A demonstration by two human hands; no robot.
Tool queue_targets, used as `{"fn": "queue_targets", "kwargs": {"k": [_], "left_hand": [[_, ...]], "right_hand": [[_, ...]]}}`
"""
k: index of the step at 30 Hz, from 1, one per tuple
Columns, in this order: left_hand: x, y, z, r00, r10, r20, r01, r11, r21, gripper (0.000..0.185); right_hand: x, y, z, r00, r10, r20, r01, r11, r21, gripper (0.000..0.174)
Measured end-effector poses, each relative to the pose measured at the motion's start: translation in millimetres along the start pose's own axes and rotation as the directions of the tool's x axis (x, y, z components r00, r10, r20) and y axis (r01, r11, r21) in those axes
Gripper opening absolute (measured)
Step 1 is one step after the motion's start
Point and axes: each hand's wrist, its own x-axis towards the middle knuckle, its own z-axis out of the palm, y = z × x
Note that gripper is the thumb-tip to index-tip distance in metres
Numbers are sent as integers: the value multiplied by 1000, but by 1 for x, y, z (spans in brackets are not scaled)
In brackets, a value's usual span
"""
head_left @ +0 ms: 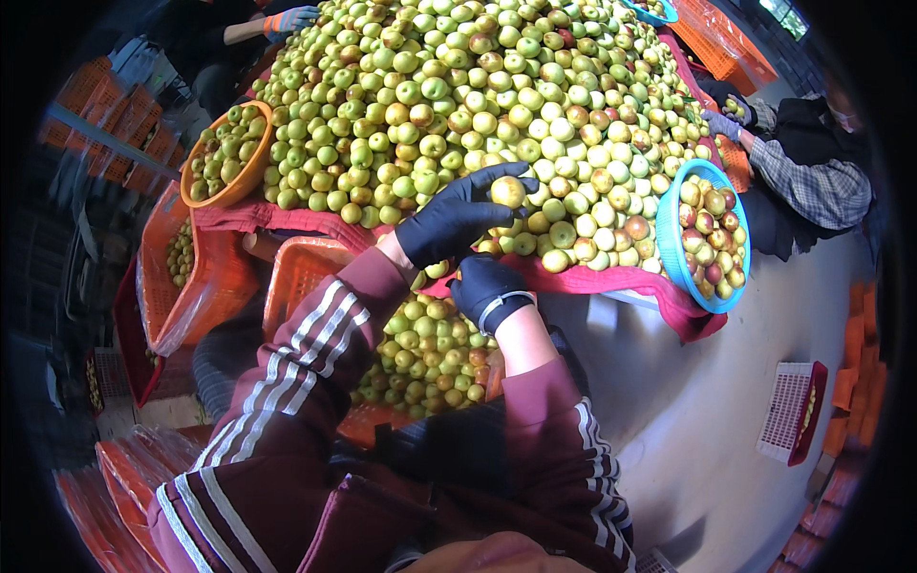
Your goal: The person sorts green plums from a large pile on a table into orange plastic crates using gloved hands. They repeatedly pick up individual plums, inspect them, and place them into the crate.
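A large heap of green and reddish-brown jujubes (430, 93) lies before me on a red cloth (286, 217). My left hand (458, 215), in a black glove, holds one yellowish jujube (508, 192) between thumb and fingers just above the heap's near edge. Close below it is my right hand (488, 292), also black-gloved, with its fingers curled and a pale band round the wrist. Whether anything is inside the right hand is hidden. Under both hands, between my legs, an orange plastic crate (369, 422) holds many jujubes (430, 351).
An orange basin (266, 143) of jujubes stands at the heap's left edge, a blue plastic basket (668, 236) of redder ones at its right. Orange crates (215, 286) stand at left. One co-worker's gloved hand (290, 23) is at upper left; another person (809, 165) sits at right.
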Motion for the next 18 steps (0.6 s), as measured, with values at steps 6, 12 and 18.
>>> {"fn": "queue_targets", "kwargs": {"k": [6,12,18], "left_hand": [[-29,-11,-23,958,66,-278,-55,997,47,27],[-82,-22,-58,838,405,-365,-228,869,439,13],[-104,-24,-62,868,-87,-488,-3,983,-181,29]], "right_hand": [[-4,-1,-11,969,-79,-235,151,940,306,29],[-3,-7,-37,997,-41,-58,65,189,980,38],[21,20,-20,971,-239,-20,-132,-602,788,61]]}}
